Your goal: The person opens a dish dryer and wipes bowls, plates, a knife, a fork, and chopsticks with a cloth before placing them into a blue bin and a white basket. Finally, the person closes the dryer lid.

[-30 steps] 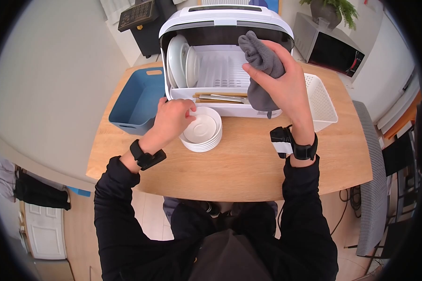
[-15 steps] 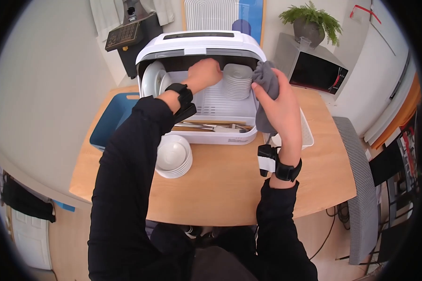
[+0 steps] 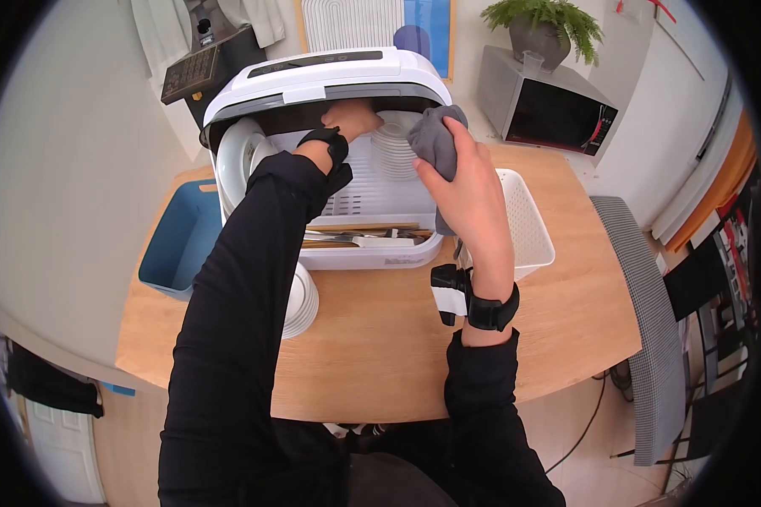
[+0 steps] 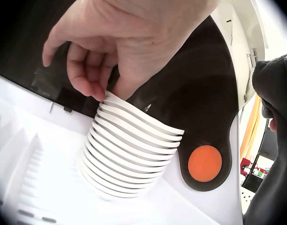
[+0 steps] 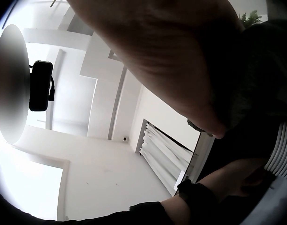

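Observation:
My left hand (image 3: 353, 117) reaches into a white dish-drying cabinet (image 3: 338, 259) whose dark lid is raised. In the left wrist view, its thumb and fingers pinch the rim of the top saucer on a tall stack of small white saucers (image 4: 129, 154). The same stack (image 3: 391, 156) shows at the cabinet's right side in the head view, partly behind a grey cloth (image 3: 435, 142). My right hand (image 3: 478, 194) grips that bunched cloth at the cabinet's right front corner. Larger white plates (image 3: 238, 156) stand on edge at the left inside.
A stack of white bowls (image 3: 303, 306) sits on the wooden table (image 3: 372, 363), partly hidden by the left sleeve. Cutlery and chopsticks (image 3: 368, 237) lie in the cabinet's front tray. A blue bin (image 3: 173, 245) flanks it on the left, a white basket (image 3: 528, 224) on the right.
My left hand has gone from above the bowls on the table into the cabinet, then right to the saucer stack. The right hand still holds the cloth. The head view has shifted.

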